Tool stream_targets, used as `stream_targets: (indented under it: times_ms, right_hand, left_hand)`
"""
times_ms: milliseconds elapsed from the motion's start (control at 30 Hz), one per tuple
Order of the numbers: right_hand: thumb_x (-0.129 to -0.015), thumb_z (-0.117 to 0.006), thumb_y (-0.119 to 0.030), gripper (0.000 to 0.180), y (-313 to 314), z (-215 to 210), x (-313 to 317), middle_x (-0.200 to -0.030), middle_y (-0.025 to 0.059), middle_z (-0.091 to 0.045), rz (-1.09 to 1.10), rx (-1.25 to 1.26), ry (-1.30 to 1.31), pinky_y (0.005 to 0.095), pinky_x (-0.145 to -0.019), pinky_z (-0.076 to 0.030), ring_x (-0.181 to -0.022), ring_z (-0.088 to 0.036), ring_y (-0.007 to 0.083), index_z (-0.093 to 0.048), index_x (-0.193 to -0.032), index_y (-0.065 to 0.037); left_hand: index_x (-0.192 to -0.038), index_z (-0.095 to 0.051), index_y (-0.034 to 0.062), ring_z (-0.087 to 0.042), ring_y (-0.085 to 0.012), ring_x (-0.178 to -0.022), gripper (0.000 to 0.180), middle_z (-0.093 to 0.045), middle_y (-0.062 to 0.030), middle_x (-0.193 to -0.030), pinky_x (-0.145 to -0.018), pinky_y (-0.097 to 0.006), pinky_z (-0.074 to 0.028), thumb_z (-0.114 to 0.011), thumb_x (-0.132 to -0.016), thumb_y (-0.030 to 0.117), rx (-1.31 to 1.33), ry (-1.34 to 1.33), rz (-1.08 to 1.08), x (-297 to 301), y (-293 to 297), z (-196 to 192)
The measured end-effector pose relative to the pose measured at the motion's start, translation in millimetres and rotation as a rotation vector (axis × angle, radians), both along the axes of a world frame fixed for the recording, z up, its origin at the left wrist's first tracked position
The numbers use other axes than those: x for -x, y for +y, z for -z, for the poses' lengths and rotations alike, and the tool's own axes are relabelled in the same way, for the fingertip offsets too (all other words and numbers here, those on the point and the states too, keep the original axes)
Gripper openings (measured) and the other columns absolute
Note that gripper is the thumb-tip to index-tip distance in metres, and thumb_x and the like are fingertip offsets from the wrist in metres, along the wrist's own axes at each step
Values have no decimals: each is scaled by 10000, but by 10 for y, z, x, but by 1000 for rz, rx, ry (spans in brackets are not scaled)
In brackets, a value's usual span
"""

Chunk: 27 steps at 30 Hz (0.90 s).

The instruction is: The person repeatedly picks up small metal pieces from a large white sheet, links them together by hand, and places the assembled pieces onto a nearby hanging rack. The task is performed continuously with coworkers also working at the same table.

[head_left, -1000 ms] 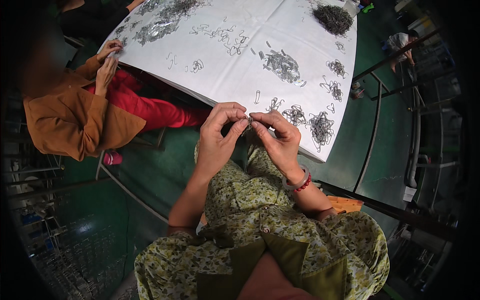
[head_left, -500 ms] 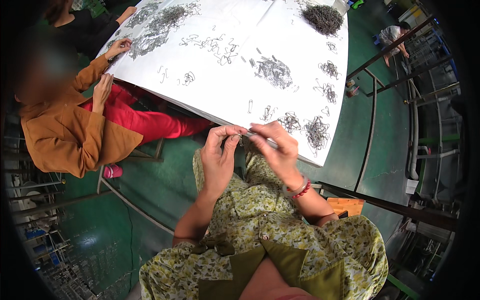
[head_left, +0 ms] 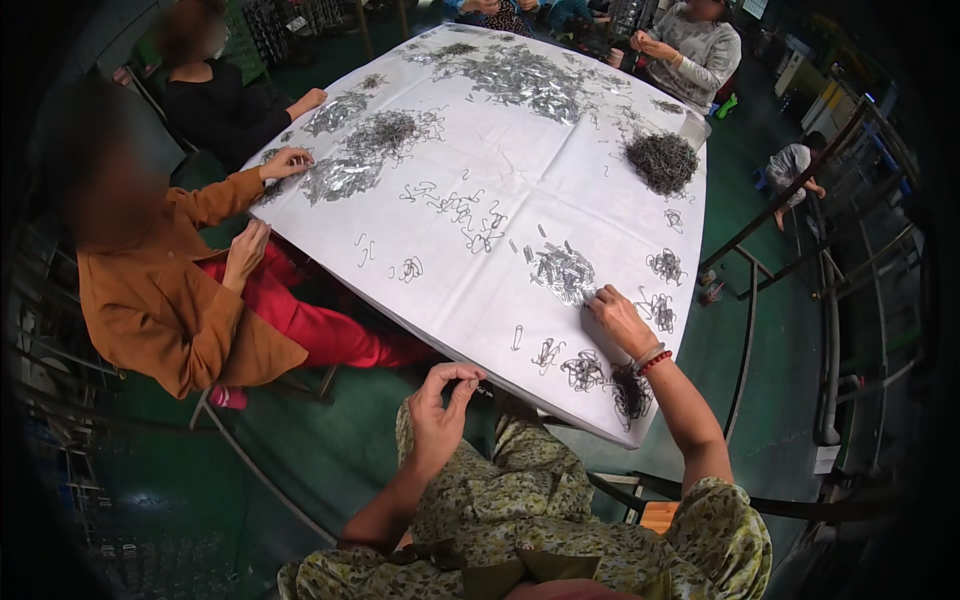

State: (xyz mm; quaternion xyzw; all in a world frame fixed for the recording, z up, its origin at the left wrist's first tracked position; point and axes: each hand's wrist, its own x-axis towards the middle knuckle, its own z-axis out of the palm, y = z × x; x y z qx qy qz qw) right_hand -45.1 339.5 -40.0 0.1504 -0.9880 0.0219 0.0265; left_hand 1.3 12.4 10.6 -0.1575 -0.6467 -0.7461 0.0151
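At the table's near edge, my left hand [head_left: 440, 418] is closed, with thumb and forefinger pinched together. Whatever lies between those fingertips is too small to name. My right hand [head_left: 622, 322], with a bracelet at its wrist, reaches over the table with fingers curled down. Its fingertips touch the near right side of a pile of small flat silvery metal pieces [head_left: 562, 272]; what they grip is hidden. Bent dark wire hooks [head_left: 583, 371] lie in small heaps below and beside this hand, one partly under the right forearm.
The white-covered table [head_left: 440, 310] bears a large tangle of wire hooks [head_left: 661, 163], scattered hooks [head_left: 465, 215] and more silvery pieces [head_left: 340, 180]. A co-worker in a brown jacket [head_left: 190, 310] sits at the left edge. Others work at the far side. Metal rails [head_left: 745, 370] stand to the right.
My right hand has left my left hand and reached forward to the silvery pile. The thin metal piece between my hands no longer shows. The view has tilted up, showing more table.
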Motion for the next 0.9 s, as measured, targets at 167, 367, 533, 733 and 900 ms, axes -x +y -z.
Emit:
stream_targets:
  times_ms: [167, 367, 533, 733, 900]
  right_hand:
    - [-754, -532, 14, 120, -73, 84, -14, -866, 147, -568, 59, 337, 199, 330, -712, -486, -833, -557, 277, -554, -872, 29]
    - [-811, -587, -86, 129, -861, -129, -314, -765, 114, -613, 378, 849, 91, 281, -558, -465, -610, -576, 175, -538, -880, 12]
    - [-753, -667, -75, 113, -1273, -246, -464, -739, 110, -618, 313, 786, 47, 293, -567, -458, -644, -576, 189, -588, -788, -3]
    - [-792, -627, 8, 220, -1554, -673, -706, -799, 81, -664, 420, 1413, -273, 241, -654, -509, -739, -622, 113, -645, -1010, -15]
    - [-779, -639, 36, 167, -1716, -812, -950, -827, 93, -638, 248, 1708, -272, 229, -621, -517, -678, -623, 129, -634, -943, 66]
  left_hand:
    - [-889, -530, -12, -570, -107, -765, 47, -621, -70, -856, -681, -229, -465, -546, -851, -33, 60, 50, -60, -22, -13, 7]
    - [-905, -544, 0, -559, -117, -824, 63, -607, -70, -905, -723, -231, -455, -565, -851, -23, -1, 53, -30, -98, -24, 75]
    - [-903, -547, 0, -543, -100, -800, 65, -608, -68, -909, -709, -224, -447, -563, -848, -30, 19, 53, -43, -117, -38, 113]
    - [-890, -557, -5, -545, -100, -806, 51, -609, -65, -900, -711, -228, -447, -571, -845, -25, 14, 38, -46, -177, -31, 141]
    - [-894, -569, -15, -547, -103, -807, 52, -605, -61, -880, -717, -232, -447, -578, -843, -19, 1, 9, -58, -227, 10, 165]
